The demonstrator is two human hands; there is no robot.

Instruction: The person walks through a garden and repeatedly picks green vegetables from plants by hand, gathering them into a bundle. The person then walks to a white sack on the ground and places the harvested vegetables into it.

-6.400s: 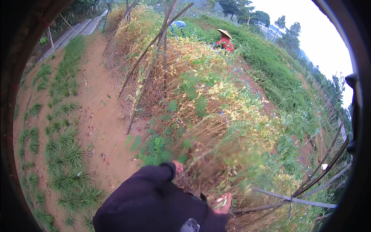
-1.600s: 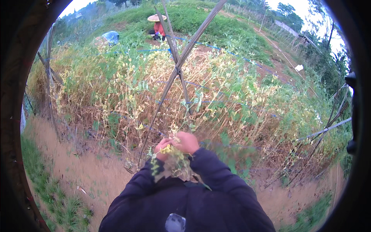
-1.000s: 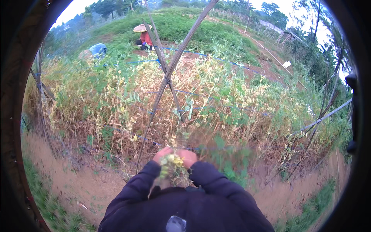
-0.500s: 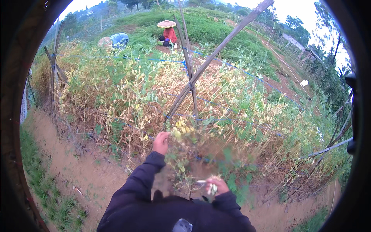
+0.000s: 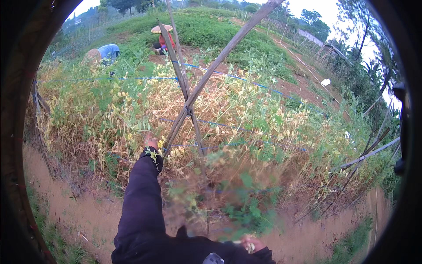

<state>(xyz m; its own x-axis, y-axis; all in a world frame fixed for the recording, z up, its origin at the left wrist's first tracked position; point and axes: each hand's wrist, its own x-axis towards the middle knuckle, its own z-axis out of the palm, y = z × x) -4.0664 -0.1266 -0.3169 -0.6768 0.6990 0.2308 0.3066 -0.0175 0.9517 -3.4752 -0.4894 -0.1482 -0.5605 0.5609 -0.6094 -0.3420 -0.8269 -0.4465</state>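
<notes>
We count two people [image 5: 108, 52]. Our right hand [image 5: 256, 243] wraps fingers round pods [image 5: 251, 247]; our left hand [image 5: 150, 140] is in plants [image 5: 123, 127], fingers unclear.

We could read no text, label, brand, number or sign anywhere in view.

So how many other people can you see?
2: a person in red, partly behind the crossed poles, and a person in blue, bent over, farther left. Plants could hide more.
</notes>
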